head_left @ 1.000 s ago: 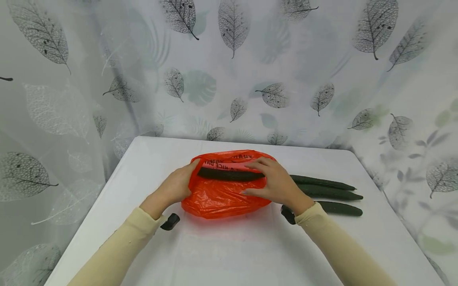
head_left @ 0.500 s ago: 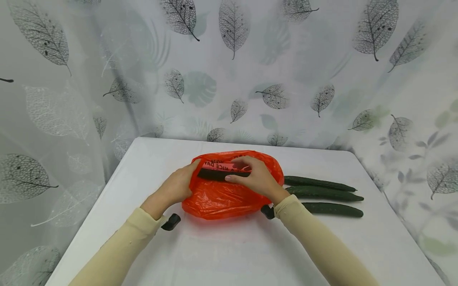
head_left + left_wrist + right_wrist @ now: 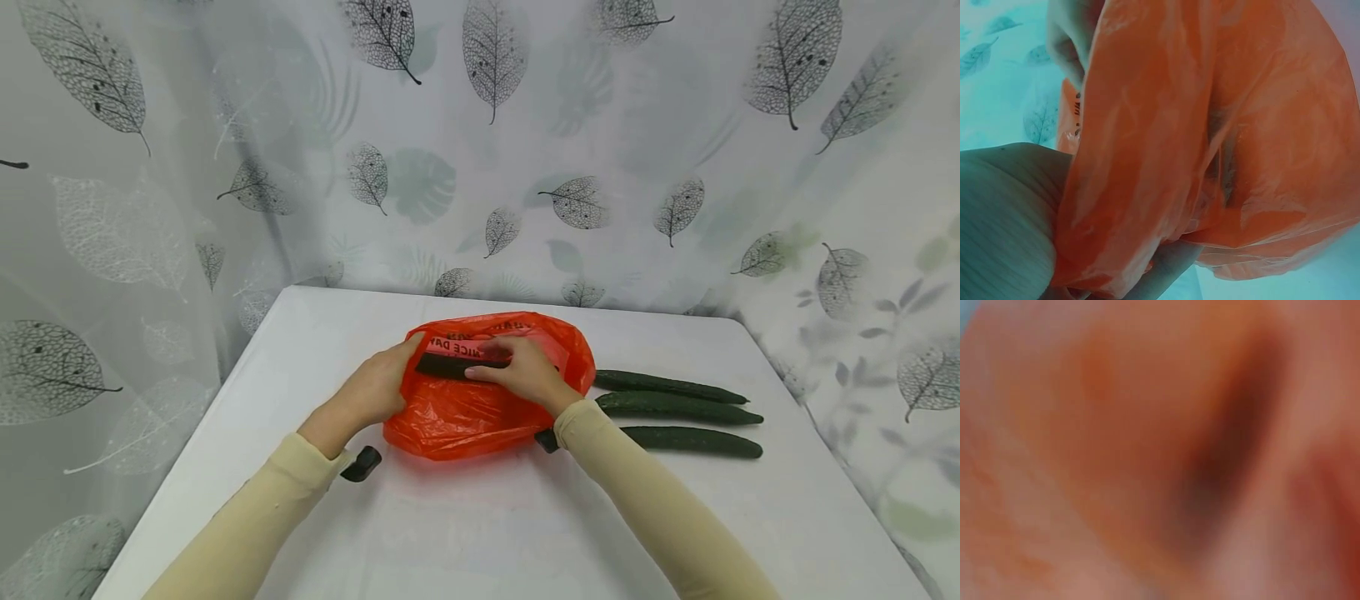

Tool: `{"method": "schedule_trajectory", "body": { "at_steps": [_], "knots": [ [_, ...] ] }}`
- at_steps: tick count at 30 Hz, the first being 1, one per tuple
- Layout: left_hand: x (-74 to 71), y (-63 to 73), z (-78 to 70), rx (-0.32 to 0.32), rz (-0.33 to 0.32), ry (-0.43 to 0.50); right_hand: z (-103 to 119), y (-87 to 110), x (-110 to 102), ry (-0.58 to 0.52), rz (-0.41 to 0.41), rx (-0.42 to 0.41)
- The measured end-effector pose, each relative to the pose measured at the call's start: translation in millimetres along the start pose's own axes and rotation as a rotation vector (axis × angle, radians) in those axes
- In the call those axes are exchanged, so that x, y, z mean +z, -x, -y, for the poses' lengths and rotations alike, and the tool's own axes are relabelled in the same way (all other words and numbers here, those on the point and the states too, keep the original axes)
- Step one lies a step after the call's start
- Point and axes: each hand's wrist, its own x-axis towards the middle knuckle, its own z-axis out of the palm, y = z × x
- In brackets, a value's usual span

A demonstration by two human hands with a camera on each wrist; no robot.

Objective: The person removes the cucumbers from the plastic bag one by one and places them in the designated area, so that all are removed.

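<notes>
In the head view, a red plastic bag (image 3: 472,417) lies with its mouth spread toward me. My left hand (image 3: 367,392) grips the bag's left rim, thumb at the edge; in the left wrist view the bag's film (image 3: 1141,150) covers most of that hand. A dark green cucumber (image 3: 450,367) lies lengthwise in the bag's mouth. My right hand (image 3: 528,373) reaches inside the bag and holds the cucumber near its right part, thumb on the near side and fingers over the far side. The right wrist view is blurred, with a dark long shape (image 3: 1229,444) amid red film.
Three more cucumbers (image 3: 678,406) lie side by side on the white table (image 3: 465,533), right of the bag. A leaf-printed curtain (image 3: 480,167) hangs behind and at both sides. Black wrist devices (image 3: 362,464) sit under the sleeves.
My right hand has moved left and deeper into the bag, its spread fingers closing around the cucumber. The bag's right rim has spread outward over the wrist. My left hand stays in place.
</notes>
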Motion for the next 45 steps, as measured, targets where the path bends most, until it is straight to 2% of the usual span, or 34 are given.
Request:
{"method": "schedule_trajectory", "body": {
  "at_steps": [8,14,24,31,36,45],
  "knots": [
    [2.1,-1.5,1.4,-0.003,0.007,-0.012,-7,-11.0,8,0.166,-0.028,0.07],
    [2.5,-0.5,0.8,-0.007,0.008,-0.014,-16,-14.7,15,0.231,-0.046,0.114],
    [3.1,0.9,0.9,-0.009,0.003,-0.023,-22,-18.5,25,0.278,-0.038,0.145],
    [2.3,1.0,-0.8,-0.002,0.001,-0.021,-26,-20.3,28,0.353,-0.032,0.114],
    [2.3,1.1,-1.1,-0.003,-0.004,-0.019,-26,-19.9,30,0.308,-0.022,0.143],
    [1.7,3.3,0.3,0.014,-0.019,-0.031,-31,-21.1,27,0.142,0.041,0.108]
  ]
}}
